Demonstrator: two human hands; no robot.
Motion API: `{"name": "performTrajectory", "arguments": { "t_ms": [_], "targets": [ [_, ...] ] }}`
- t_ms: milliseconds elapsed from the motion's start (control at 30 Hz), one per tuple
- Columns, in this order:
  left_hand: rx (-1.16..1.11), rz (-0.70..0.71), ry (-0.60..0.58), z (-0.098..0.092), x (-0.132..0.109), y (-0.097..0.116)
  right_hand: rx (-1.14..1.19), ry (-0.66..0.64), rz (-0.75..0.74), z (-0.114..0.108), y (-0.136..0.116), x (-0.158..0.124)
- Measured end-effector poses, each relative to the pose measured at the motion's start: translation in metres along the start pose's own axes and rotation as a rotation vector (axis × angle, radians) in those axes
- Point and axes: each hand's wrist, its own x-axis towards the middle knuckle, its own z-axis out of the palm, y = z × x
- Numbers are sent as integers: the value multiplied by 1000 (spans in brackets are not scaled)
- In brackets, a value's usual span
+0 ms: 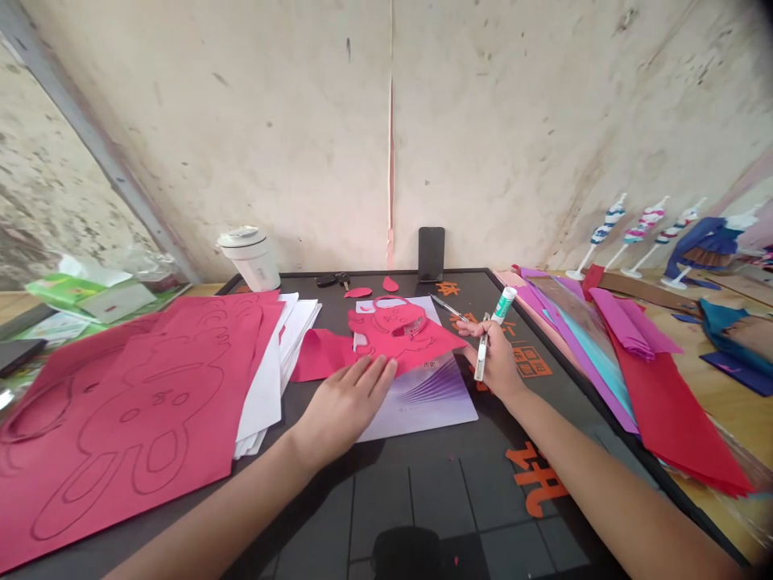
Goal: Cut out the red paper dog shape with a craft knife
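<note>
My left hand (347, 403) lies flat, its fingertips on the lower edge of a red paper sheet (386, 358). That sheet bears a drawn cartoon figure with a cut-out opening near its middle. Under it is a pale purple book (423, 403). My right hand (495, 354) is closed around a slim white and silver craft knife (481, 358), just beyond the sheet's right-hand corner. Close behind the fingers is a white and green glue stick (503, 304); whether the hand touches it, I cannot tell. A pen (445, 307) rests by the book's upper right corner.
Large red sheets with rabbit outlines (150, 403) and white paper (262, 403) are stacked at left. A white cup (250, 259), keys (335, 280) and a phone (431, 254) stand or lie at the back. Coloured paper (670, 403) and small dress forms (640, 229) are at right.
</note>
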Motion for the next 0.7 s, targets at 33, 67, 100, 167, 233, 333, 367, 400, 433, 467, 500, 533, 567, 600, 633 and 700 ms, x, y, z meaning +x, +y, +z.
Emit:
{"name": "performTrajectory", "arguments": {
  "t_ms": [33,67,100,167,233,333,367,400,433,467,500,533,567,600,633,700],
  "targets": [
    [-6,34,-27,-2,-9,3,20,8,46,0,4,1],
    [-8,70,-51,-3,-15,6,40,16,89,0,8,2],
    [-13,102,-68,-4,-20,8,65,28,125,0,11,3],
    [-33,122,-58,-4,-23,13,137,68,168,0,14,4],
    [-73,79,-15,-1,-22,17,220,111,183,-2,11,5],
    [-163,6,40,4,-21,20,273,103,172,-5,1,5],
    [-195,7,47,5,-21,20,270,86,161,-6,-3,4],
    [-224,18,51,6,-23,20,264,71,149,-7,-7,3],
    [-245,33,52,6,-24,19,259,58,135,-7,-11,2],
    [-261,47,49,6,-26,19,263,43,120,-7,-16,1],
    [-269,52,47,7,-26,19,278,15,105,-8,-21,-1],
    [-276,49,43,9,-26,18,300,-28,86,-8,-27,-2],
    [-281,44,40,10,-25,18,317,-95,69,-8,-34,-3],
    [-284,42,35,11,-23,18,328,-189,51,-8,-42,-5],
    [-282,42,29,12,-20,18,301,-291,22,-8,-49,-7],
    [-259,25,9,9,-14,18,134,-491,-40,-7,-60,-11]
  ]
}}
